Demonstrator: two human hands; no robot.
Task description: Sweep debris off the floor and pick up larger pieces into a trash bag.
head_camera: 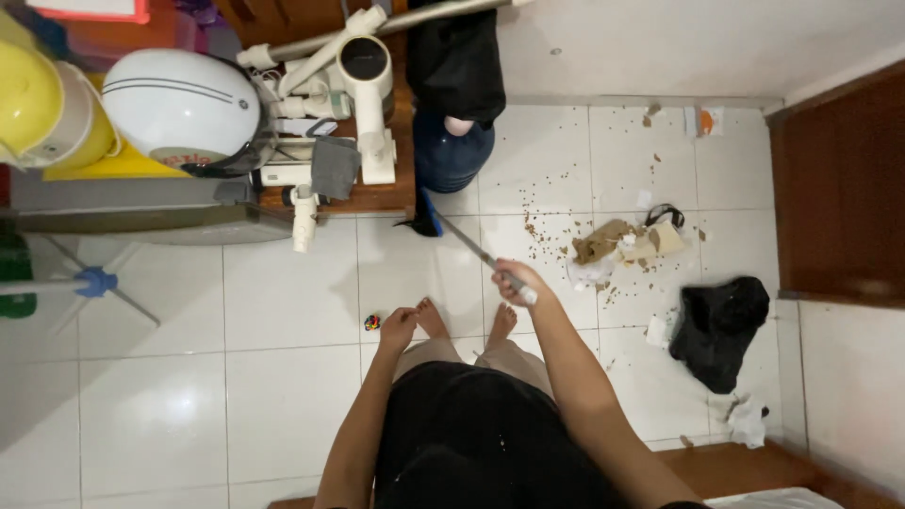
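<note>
gripping the broom handle (pixel 476 250) in your right hand (pixel 514 281), fingers clenched round its near end, shaft running to eleven o'clock; left hand (pixel 398 327) hangs loose, small colourful object (pixel 371 322) just at nine o'clock.

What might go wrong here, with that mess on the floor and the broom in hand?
1. The bare feet stand close to the scattered crumbs, so stepping on bits seems likely.
2. The broom, gripped by the right hand, has its head by the blue jug; a swing might knock it.
3. The small toy near the left hand could trip someone.
</note>
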